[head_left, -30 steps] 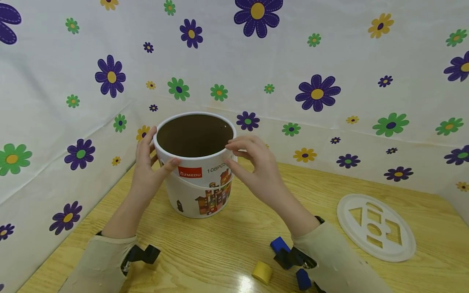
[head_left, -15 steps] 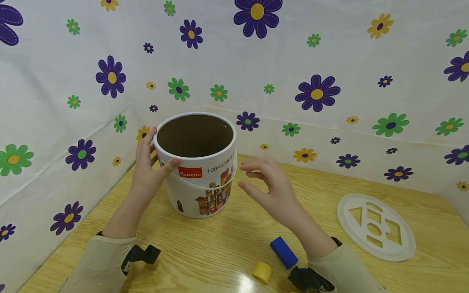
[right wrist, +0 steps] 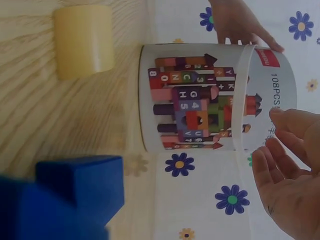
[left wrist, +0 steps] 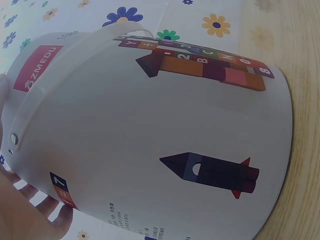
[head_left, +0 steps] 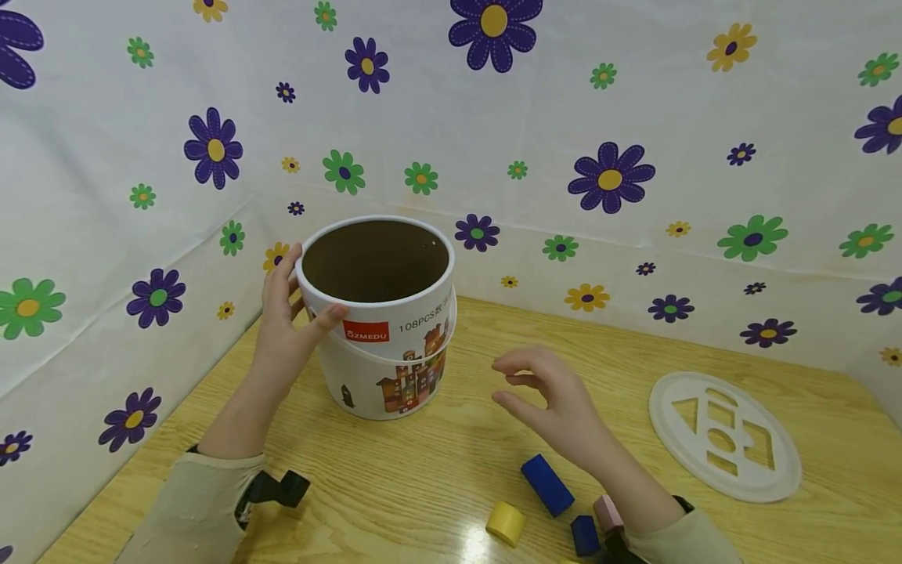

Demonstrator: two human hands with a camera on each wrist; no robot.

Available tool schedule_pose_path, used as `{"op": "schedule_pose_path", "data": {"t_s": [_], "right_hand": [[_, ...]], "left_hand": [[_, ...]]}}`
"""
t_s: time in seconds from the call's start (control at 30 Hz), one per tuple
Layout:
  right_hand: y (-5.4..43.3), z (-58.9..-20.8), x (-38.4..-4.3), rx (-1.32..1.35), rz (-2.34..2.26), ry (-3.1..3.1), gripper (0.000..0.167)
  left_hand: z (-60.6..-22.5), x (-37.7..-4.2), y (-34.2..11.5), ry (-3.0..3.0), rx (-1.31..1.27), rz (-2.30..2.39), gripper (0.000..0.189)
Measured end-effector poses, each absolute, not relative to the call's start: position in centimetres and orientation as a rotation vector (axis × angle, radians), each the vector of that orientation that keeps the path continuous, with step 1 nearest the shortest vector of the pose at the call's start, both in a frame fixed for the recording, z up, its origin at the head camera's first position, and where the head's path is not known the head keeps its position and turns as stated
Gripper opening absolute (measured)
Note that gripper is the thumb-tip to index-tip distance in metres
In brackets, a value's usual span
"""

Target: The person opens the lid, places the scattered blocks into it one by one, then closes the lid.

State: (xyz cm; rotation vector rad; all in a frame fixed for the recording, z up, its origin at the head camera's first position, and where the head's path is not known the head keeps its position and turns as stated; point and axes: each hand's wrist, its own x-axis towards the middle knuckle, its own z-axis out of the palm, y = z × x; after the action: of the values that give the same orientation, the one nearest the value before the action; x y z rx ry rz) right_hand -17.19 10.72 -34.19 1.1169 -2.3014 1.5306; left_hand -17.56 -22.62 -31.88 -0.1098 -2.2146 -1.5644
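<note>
A white bucket (head_left: 366,384) printed with coloured toy blocks stands upright on the wooden table, lidless, its interior dark. My left hand (head_left: 282,329) grips its left side at the rim, thumb on the front near the red label and fingers round the far side. The white handle (head_left: 384,361) hangs down across the bucket's front. My right hand (head_left: 557,399) is off to the bucket's right, over the table, fingers loosely bent and nothing between them. In the right wrist view the bucket shows beyond the right hand's fingertips.
Near the right forearm lie a blue rectangular block (head_left: 547,486), a yellow cylinder (head_left: 505,523), a small dark blue block (head_left: 585,535) and a pink block (head_left: 607,513). A white lid (head_left: 764,482) with shaped cut-outs lies further right. Flower-printed cloth (head_left: 521,117) walls the table's back and left.
My right hand has left the bucket's rim and moved right and toward me. The handle has dropped lower at the right side. My left hand and the bucket stay put.
</note>
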Motion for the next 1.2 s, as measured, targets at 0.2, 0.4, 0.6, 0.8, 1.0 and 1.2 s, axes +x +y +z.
{"op": "schedule_pose_path", "data": {"t_s": [0.2, 0.4, 0.6, 0.8, 1.0, 1.2], "right_hand": [[12.1, -35.1, -16.8, 1.136, 1.484, -2.433, 0.031], [13.4, -35.7, -16.5, 1.162, 1.416, -2.605, 0.031], [14.4, -36.5, -16.2, 1.219, 1.422, -2.718, 0.033], [15.1, -36.8, -15.9, 1.276, 1.365, -2.837, 0.039], [15.6, -36.8, -15.8, 1.313, 1.246, -2.948, 0.040], [15.7, -37.0, -15.8, 1.313, 1.137, -3.013, 0.036]], "left_hand": [[-31.9, -17.5, -22.6, -2.207, -0.120, -1.576, 0.086], [-32.0, -17.6, -22.7, -2.204, -0.128, -1.573, 0.086], [-32.0, -17.6, -22.8, -2.206, -0.123, -1.569, 0.086], [-32.0, -17.7, -22.7, -2.212, -0.106, -1.553, 0.085], [-31.9, -17.6, -22.7, -2.216, -0.100, -1.549, 0.085], [-31.9, -17.7, -22.7, -2.214, -0.106, -1.553, 0.085]]}}
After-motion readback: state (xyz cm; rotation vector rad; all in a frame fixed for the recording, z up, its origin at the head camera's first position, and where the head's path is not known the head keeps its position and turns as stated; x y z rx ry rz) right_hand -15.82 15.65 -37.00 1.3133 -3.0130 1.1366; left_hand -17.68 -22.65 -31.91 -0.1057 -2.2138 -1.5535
